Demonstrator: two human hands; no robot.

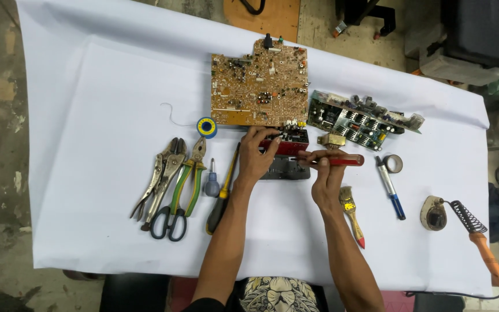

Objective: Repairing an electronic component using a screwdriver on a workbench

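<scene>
My left hand (pixel 256 155) rests on a small dark and red electronic module (pixel 289 151) in the middle of the white cloth, fingers pressing its top. My right hand (pixel 326 176) grips a red-handled screwdriver (pixel 342 160), held sideways with its tip pointing left at the module. A large brown circuit board (pixel 259 84) lies just beyond the module. A green circuit board (pixel 358 120) with several components lies to the right of it.
Left of my hands lie pliers (pixel 163 173), green-handled pliers (pixel 190 173), scissors (pixel 168 222), a small blue screwdriver (pixel 212 182), a yellow-black screwdriver (pixel 222 193) and a solder spool (pixel 207 126). To the right: a brush (pixel 350 211), a pen (pixel 391 188), a tape roll (pixel 394 163), a soldering iron (pixel 480 240) on its stand (pixel 433 214).
</scene>
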